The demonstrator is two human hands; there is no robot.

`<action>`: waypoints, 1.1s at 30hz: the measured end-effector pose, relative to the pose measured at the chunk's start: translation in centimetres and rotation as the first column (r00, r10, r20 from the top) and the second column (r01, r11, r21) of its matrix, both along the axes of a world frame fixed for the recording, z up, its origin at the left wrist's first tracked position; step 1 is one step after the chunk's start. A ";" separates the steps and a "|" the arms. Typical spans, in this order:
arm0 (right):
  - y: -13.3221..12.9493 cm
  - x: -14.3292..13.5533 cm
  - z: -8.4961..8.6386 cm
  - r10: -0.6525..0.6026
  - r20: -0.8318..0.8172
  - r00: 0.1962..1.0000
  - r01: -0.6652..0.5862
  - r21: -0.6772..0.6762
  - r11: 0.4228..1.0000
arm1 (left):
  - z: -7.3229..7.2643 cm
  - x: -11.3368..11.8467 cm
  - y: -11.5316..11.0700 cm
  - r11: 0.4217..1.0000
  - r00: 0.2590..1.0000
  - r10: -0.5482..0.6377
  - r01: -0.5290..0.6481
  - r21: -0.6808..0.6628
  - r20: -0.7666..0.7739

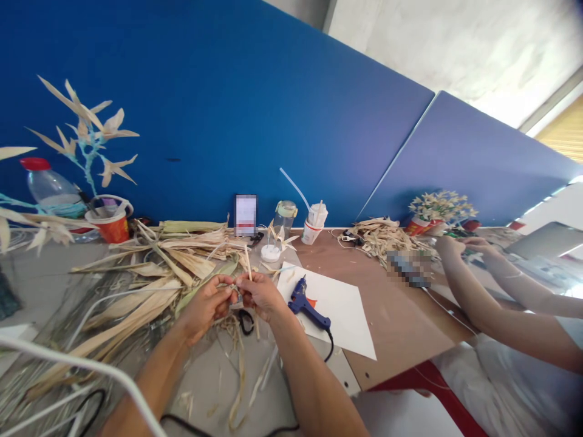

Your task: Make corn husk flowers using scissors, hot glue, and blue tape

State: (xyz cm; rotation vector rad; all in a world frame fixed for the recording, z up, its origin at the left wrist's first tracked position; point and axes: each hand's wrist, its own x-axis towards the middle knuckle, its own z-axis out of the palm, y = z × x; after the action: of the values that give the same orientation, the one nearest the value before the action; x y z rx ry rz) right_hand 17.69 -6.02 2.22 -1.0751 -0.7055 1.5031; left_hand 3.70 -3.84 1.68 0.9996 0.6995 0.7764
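My right hand (263, 296) is closed in a pinch on a narrow, pale strip of corn husk (248, 262), which sticks up above the thumb. Close beside it, my left hand (210, 304) has its thumb and fingers pinched together, almost touching the right fingertips. Whatever sits between the left fingers is too small to make out. Dried corn husks (141, 303) lie in a loose heap left of and behind both hands. To the right, a blue glue gun (310, 306) rests on a white sheet (353, 309).
Behind the hands stand a phone (246, 213), a clear jar (286, 212) and a paper cup (312, 232). A red cup (113, 227) with husk flowers (88, 121) is at left. A white curved bar (91, 367) crosses the lower left. At right, another person's hands (460, 246) work near more husks (387, 237).
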 end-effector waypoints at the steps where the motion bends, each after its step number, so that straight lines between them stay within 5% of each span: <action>1: 0.0 0.1 0.0 -0.006 0.001 1.000 0.006 -0.001 1.000 | -0.1 -0.1 0.1 1.000 1.000 0.013 -0.013 -0.010 -0.004; 9: 0.3 0.7 -0.1 -0.064 -0.033 0.997 0.065 0.035 0.997 | -0.4 -0.9 1.1 0.965 0.992 0.027 0.007 -0.264 0.125; 22: 0.2 0.8 0.1 -0.073 0.032 0.997 0.073 0.023 0.997 | -0.4 -0.4 0.1 0.961 0.983 -0.151 0.172 -0.216 0.108; 33: 0.4 0.5 -0.4 -0.089 0.058 0.994 0.085 0.060 0.995 | -0.7 -0.1 0.2 0.959 0.986 -0.129 0.151 -0.239 0.106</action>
State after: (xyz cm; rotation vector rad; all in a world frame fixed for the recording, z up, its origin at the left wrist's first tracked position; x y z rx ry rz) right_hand 18.20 -5.64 1.81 -1.0976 -0.7307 1.3729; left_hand 3.56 -3.68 0.94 0.7736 0.6233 0.5904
